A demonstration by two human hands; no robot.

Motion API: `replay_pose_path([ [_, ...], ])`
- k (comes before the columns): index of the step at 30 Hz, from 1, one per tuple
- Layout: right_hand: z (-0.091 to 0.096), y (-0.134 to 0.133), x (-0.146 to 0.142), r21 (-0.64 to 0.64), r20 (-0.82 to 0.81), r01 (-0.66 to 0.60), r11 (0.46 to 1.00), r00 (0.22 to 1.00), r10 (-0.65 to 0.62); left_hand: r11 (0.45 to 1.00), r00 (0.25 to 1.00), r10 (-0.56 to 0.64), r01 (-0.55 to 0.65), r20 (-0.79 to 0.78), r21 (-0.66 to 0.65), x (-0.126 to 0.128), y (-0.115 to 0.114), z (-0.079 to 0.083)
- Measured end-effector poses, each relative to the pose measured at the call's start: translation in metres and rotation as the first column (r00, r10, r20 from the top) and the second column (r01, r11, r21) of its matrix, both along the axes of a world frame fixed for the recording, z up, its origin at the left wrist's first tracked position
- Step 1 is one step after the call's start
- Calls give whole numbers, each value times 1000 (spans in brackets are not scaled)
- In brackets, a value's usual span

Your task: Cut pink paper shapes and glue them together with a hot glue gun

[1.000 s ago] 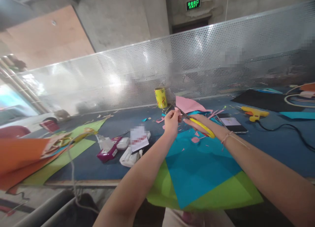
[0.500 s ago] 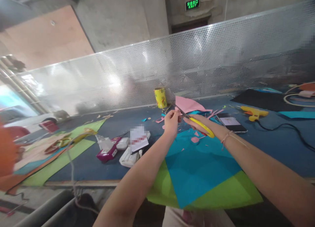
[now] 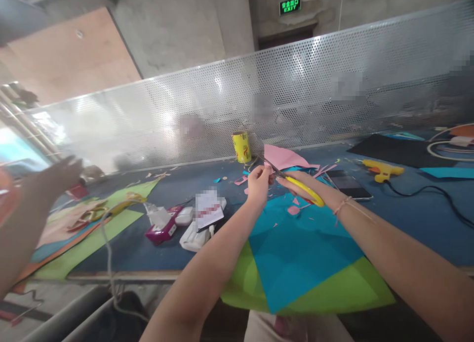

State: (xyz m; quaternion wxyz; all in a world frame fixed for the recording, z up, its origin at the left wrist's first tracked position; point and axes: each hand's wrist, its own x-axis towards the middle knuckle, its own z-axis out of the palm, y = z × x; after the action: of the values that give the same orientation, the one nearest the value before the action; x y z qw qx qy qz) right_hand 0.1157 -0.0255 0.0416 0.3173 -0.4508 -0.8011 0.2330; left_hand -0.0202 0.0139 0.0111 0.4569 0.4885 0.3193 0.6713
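Note:
My right hand (image 3: 289,180) is closed around scissors (image 3: 304,190) with yellow handles, their blades pointing up and left past my left fingertips. My left hand (image 3: 258,184) is closed in a pinch close to the blades; what sits between its fingers is too small to make out. Just beyond both hands lies a pink sheet (image 3: 285,156) with a curved edge. Below my wrists a blue sheet (image 3: 299,248) rests on a green sheet (image 3: 355,290) that overhangs the table edge. Pink scraps (image 3: 294,210) are scattered on the blue sheet.
A yellow roll (image 3: 242,148) stands by the perforated metal screen (image 3: 207,105). To the right are a phone (image 3: 348,185) and a yellow glue gun (image 3: 382,170) with its cord. Power strips (image 3: 163,226) lie left. Another person's arm (image 3: 33,213) reaches over coloured sheets.
Another person's arm and hand have come into view at the far left, where an orange shape was. The phone's screen has gone dark. My hands have barely moved.

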Motion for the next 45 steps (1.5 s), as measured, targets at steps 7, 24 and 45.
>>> replay_pose_path([
  [7, -4, 7, 0, 97, 37, -25, 995, 999, 21, 1000, 1000, 8, -8, -4, -4, -1, 2, -1],
  [24, 0, 8, 2, 114, 107, 28, 993, 993, -41, 999, 999, 30, -30, -23, -22, 0, -2, 2],
  [45, -12, 63, 107, 174, 441, 658, 733, 613, -655, 998, 996, -29, 23, -90, -64, 1, -2, -1],
])
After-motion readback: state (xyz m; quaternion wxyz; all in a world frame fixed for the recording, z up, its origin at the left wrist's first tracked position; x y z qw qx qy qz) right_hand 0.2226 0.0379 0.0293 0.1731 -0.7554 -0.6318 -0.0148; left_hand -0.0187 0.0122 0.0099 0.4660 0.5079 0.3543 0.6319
